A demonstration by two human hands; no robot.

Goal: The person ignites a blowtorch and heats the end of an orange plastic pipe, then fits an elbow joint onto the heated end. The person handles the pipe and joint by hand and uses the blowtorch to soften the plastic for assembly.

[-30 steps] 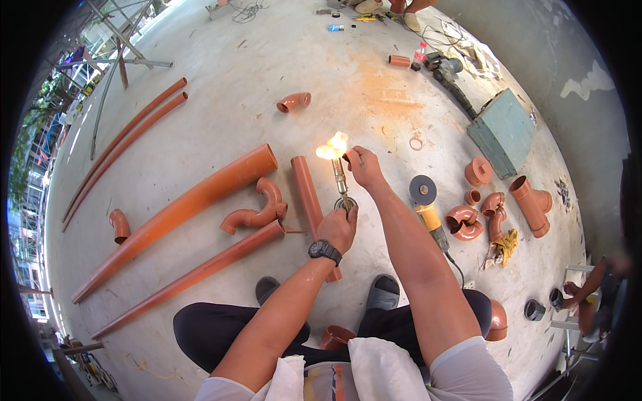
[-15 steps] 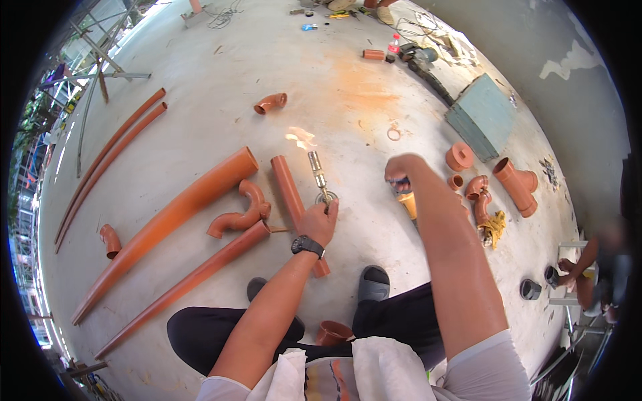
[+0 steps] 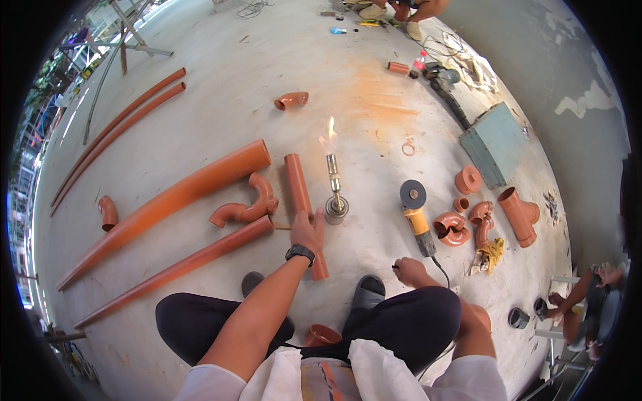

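Observation:
My left hand (image 3: 307,230), with a black watch on its wrist, is closed over a short orange plastic pipe (image 3: 298,184) lying on the floor. Just right of that pipe stands a gas torch (image 3: 334,190), upright and apart from my hands, with a flame at its top. My right hand (image 3: 411,273) is closed near my right knee. A small dark end shows at its fingertips; what it belongs to is hidden. Ahead of this hand lies a yellow and black angle grinder (image 3: 418,222) with a dark disc, its cord running back past my knee.
At left lie a large orange pipe (image 3: 180,202), a thinner one (image 3: 180,269) and an S-shaped trap (image 3: 249,207). Right of the grinder are several fittings, including a branch fitting (image 3: 517,217), and a yellow glove (image 3: 491,254). A grey-green box (image 3: 493,144) stands behind. Other people sit far right and at the back.
My left hand has left the torch and moved onto the short pipe. My right hand has drawn back from the grinder toward my knee. The view has shifted slightly.

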